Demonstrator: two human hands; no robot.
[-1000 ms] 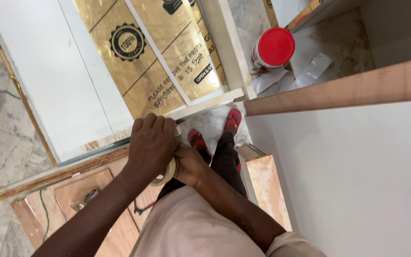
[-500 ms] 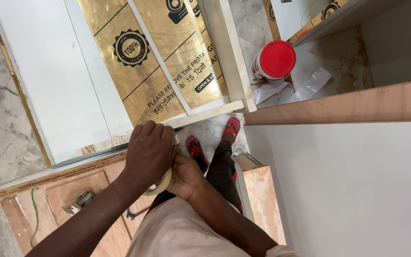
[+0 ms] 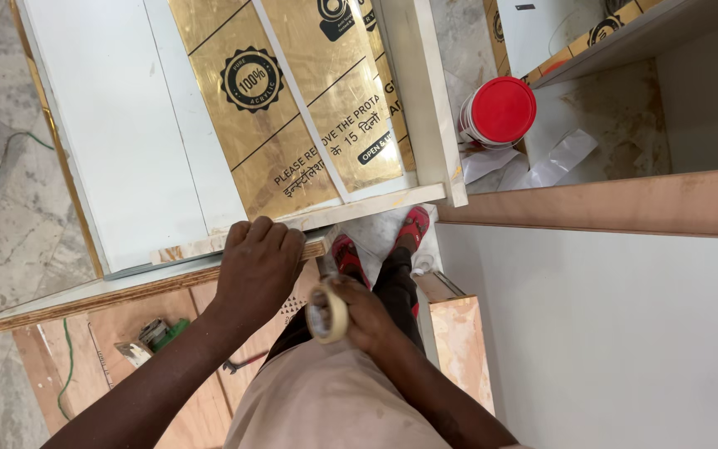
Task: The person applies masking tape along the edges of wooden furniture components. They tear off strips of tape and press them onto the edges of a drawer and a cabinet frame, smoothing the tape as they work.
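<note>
My left hand [image 3: 258,264] rests knuckles-up on the near edge of a white board [image 3: 126,141], fingers curled over its plywood rim. My right hand [image 3: 359,312] holds a roll of beige masking tape [image 3: 328,312] close to my body, apart from the board. Gold protective film with a round black seal [image 3: 292,108] covers the panels beyond the board edge. My red shoes [image 3: 380,241] show on the floor below my hands.
A can with a red lid [image 3: 499,112] stands on the floor at upper right beside crumpled white film. A large white panel with a brown wooden edge [image 3: 608,208] fills the right. A green tool [image 3: 155,335] lies on plywood at lower left. A green cable [image 3: 2,162] crosses the floor.
My hands have come apart: the left hand stays on the board edge while the right hand has drawn the tape roll back and to the right. The view has shifted down.
</note>
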